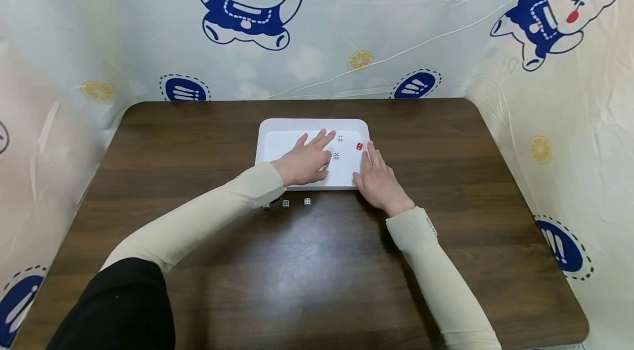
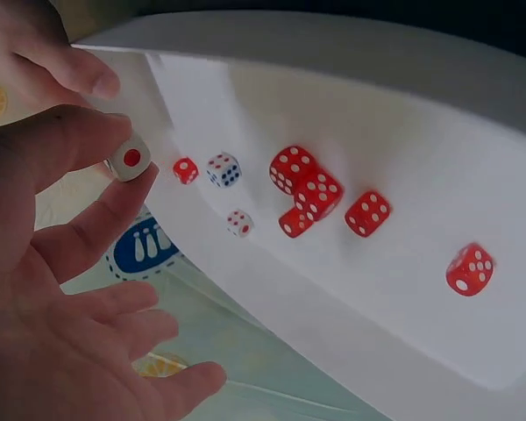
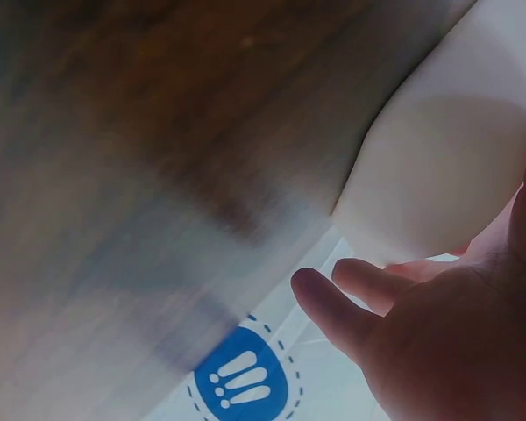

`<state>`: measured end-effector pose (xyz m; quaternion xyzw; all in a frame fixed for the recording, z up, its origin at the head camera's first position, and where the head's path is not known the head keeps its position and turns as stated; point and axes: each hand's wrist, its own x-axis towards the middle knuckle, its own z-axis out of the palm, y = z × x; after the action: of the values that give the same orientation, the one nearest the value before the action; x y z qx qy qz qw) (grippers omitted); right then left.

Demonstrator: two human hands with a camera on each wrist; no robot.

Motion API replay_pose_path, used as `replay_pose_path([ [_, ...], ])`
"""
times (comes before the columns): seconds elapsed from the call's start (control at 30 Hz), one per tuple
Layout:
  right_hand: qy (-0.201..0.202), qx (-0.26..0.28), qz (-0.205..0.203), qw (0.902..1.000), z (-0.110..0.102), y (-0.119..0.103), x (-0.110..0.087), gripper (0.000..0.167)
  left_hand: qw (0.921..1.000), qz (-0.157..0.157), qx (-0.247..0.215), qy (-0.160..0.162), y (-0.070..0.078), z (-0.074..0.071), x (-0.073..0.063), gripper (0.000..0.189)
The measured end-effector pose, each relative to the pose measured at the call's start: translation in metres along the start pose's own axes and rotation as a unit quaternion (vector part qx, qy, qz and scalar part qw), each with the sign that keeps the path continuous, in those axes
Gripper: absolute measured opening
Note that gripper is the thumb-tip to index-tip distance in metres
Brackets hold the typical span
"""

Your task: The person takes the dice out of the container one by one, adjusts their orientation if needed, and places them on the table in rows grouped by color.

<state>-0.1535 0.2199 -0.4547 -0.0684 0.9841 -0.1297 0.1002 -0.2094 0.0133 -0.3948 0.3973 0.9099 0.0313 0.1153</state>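
Observation:
In the left wrist view, my left hand (image 1: 306, 163) pinches a white die (image 2: 131, 159) between thumb and index finger, its single red dot facing the camera. The other fingers are spread. This hand is over a white tray (image 1: 276, 126). Inside lie several red dice, among them a red die (image 2: 368, 213) and another near the tray's end, plus a white die with blue and red dots (image 2: 223, 170) and a smaller white die (image 2: 238, 223). My right hand (image 1: 381, 184) rests along the tray's right side, fingers extended, thumb at the front corner.
On the brown wooden table (image 1: 297, 273), in front of the tray, a white die (image 1: 307, 202) and another white die (image 1: 285, 203) lie in a row, with a third partly hidden by the left sleeve. A printed plastic sheet (image 1: 327, 25) hangs behind and beside the table.

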Motion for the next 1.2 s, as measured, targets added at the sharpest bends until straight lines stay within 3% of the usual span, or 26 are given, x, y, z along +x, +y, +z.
replay_pose_path([
  [0.67,0.004,0.001,-0.007,1.0,0.0,0.002,-0.001,0.069,0.9992,0.026,-0.031,-0.001,0.014,0.003,-0.012,0.013],
  [1.2,-0.006,0.004,-0.003,1.0,0.001,0.002,0.0,0.07,0.9987,0.032,-0.037,-0.018,0.021,0.013,-0.02,0.012],
])
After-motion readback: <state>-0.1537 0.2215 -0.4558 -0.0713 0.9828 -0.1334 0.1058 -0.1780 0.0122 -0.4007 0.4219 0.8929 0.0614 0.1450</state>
